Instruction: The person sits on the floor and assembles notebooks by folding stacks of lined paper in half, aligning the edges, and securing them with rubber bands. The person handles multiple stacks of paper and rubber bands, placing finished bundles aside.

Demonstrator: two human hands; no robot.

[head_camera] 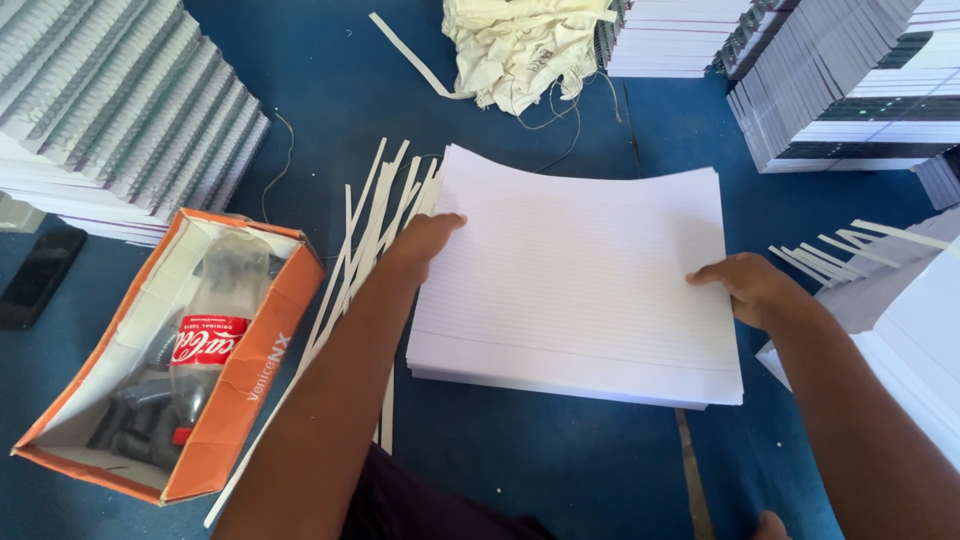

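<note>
On the blue bench [560,460], a thick stack of white ruled paper sheets [580,280] lay flat at centre. Left hand [420,243] and right hand [748,288] pressed its opposite side edges, fingers flat, gripping nothing else. Best squared with even pressure from both sides; loose white paper strips [375,225] sat just left.

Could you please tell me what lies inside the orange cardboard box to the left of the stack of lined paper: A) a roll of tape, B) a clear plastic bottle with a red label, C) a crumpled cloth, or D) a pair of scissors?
B: a clear plastic bottle with a red label lies lengthwise inside the orange cardboard box, while the crumpled cloth sits apart at the top of the blue surface.
</note>
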